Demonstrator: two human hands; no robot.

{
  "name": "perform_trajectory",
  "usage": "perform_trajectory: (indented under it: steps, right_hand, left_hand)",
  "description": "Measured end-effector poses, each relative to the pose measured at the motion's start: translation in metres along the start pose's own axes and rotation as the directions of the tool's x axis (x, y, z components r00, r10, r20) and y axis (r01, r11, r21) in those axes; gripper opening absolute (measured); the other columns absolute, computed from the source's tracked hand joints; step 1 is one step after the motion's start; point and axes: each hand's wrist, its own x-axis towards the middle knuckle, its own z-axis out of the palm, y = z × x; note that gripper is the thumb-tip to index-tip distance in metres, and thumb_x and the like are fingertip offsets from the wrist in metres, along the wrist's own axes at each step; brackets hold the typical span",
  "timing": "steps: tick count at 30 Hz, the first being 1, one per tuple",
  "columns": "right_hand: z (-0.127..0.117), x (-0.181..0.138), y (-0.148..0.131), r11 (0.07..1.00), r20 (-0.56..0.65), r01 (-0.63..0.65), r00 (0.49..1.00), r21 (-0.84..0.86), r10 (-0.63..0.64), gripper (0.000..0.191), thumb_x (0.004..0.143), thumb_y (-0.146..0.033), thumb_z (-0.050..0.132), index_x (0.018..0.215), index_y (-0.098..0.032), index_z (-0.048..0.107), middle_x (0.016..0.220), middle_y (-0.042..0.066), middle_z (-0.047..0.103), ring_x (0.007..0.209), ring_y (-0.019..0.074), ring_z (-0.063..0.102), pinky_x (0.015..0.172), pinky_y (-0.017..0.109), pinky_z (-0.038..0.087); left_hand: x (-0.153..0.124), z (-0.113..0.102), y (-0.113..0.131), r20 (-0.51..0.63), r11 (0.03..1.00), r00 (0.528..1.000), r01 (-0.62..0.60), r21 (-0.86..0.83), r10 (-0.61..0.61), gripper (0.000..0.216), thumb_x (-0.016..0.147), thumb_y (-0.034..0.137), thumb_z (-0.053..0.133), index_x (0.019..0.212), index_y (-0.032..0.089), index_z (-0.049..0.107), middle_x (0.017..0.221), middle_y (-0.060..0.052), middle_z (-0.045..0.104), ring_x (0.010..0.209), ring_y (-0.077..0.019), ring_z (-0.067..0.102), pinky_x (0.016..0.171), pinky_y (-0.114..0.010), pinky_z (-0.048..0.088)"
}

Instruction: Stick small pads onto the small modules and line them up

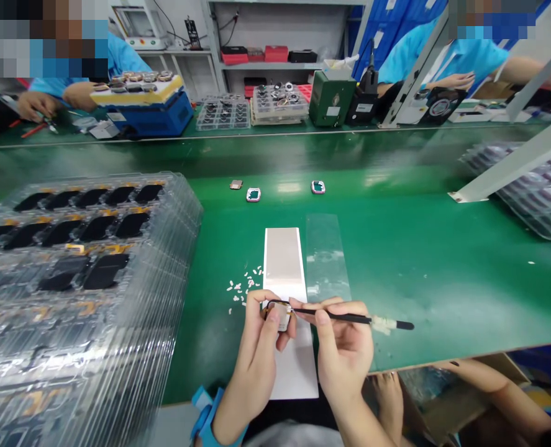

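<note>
Between thumb and fingers, my left hand (pixel 259 354) grips a small square display module (pixel 281 315) with a silvery back and a dark edge. My right hand (pixel 345 338) pinches black tweezers (pixel 350 317), whose tip touches the right edge of the module. Pale tape is wrapped around the tweezers near their far end. Both hands are above a white sheet (pixel 296 372) that carries a greyish strip at its upper part. Small white scraps (pixel 238 287) are scattered left of the sheet, and a clear film (pixel 327 254) lies to its right.
Stacked clear trays (pixel 163 248) with black screens fill the left side. Two small square frames (pixel 253 195) and a small metallic piece lie farther back. More clear trays (pixel 531 186) stand behind a white post at right. Co-workers sit across the bench; another person's arm (pixel 489 385) shows lower right.
</note>
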Motion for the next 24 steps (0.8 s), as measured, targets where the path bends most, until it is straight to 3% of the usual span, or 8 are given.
perform_trajectory:
  steps: [19,24]
  right_hand:
    - [-0.0020,-0.0007,0.0012,0.999,-0.020,-0.053,0.998,0.012,0.053,0.013,0.095,-0.014,0.060,0.096,-0.026,0.058,0.087,0.000,0.066,0.080,0.0172,0.077,0.063,0.025,0.064]
    - [-0.0047,-0.0019,0.0053,0.995,0.052,-0.094,0.994,0.022,0.093,0.013,0.096,-0.015,0.058,0.100,-0.027,0.055,0.087,0.000,0.067,0.079,0.0162,0.076,0.062,0.026,0.064]
  left_hand:
    - [-0.0008,-0.0002,-0.0018,0.009,0.997,0.998,-0.058,0.043,0.058,0.022,0.104,0.044,0.046,0.100,0.023,0.047,0.072,0.003,0.060,0.057,-0.0094,0.043,0.058,-0.022,0.039]
    - [-0.0011,0.0009,-0.0028,-0.030,0.997,0.997,-0.073,0.033,0.074,0.022,0.102,0.045,0.050,0.097,0.023,0.047,0.073,0.004,0.059,0.060,-0.0086,0.048,0.054,-0.018,0.037]
